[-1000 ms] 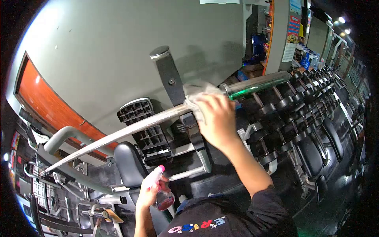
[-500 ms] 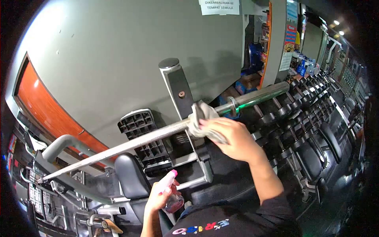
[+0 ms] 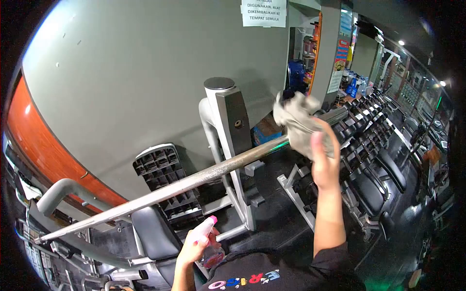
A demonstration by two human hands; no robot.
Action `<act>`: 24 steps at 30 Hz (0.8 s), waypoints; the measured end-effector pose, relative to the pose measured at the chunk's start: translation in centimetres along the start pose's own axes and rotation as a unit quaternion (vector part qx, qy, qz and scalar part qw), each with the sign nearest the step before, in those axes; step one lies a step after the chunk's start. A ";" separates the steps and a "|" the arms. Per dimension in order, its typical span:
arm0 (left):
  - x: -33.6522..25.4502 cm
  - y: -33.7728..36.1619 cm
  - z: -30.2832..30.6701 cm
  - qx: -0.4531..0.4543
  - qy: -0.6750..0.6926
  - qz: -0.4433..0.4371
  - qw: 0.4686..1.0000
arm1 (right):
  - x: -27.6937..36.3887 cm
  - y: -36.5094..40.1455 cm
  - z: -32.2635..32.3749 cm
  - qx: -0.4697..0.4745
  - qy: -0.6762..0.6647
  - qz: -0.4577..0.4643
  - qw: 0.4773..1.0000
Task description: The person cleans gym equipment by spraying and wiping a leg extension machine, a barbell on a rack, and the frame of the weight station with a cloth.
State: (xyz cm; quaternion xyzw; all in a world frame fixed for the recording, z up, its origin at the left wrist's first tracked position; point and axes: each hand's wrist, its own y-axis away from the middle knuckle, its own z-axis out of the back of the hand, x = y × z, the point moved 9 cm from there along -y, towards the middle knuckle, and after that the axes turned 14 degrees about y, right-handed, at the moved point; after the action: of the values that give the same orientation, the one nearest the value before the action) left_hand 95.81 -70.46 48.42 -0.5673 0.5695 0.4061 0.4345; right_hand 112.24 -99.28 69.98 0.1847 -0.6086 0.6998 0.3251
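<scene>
A long metal barbell (image 3: 194, 180) runs diagonally from the lower left to the upper right. Near its right end, my right hand (image 3: 324, 157) holds a crumpled grey cloth (image 3: 298, 123), which covers part of the bar; whether the two touch is unclear. Low in the middle, my left hand (image 3: 194, 246) is wrapped round a spray bottle (image 3: 212, 254) with a pink nozzle, below the bar.
A grey rack upright (image 3: 232, 116) stands behind the bar. Below it are a black padded bench (image 3: 154, 233) and black plastic steps (image 3: 167, 179). Dumbbells on a rack (image 3: 369, 116) line the right side. An orange door (image 3: 48, 145) is at left.
My right hand has moved right and up along the bar with the cloth, and has turned more upright. The view has shifted somewhat. My left hand still holds the bottle.
</scene>
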 end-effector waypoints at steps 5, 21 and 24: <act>0.1 0.2 1.5 0.034 0.013 0.007 0.999 | 6.1 -0.9 -11.5 0.135 0.373 0.248 0.884; 0.6 -1.0 2.7 0.210 0.042 0.046 0.976 | 10.7 10.3 -21.9 0.149 0.384 0.391 0.823; 0.5 -0.5 3.9 0.204 0.072 0.068 0.974 | 9.4 10.1 -18.1 0.198 0.498 0.374 0.757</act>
State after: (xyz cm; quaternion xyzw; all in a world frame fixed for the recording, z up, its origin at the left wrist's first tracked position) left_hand 96.45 -66.93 46.82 -0.4541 0.7078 0.2679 0.4701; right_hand 101.07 -79.99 65.31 -0.3716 -0.2291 0.8639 0.2511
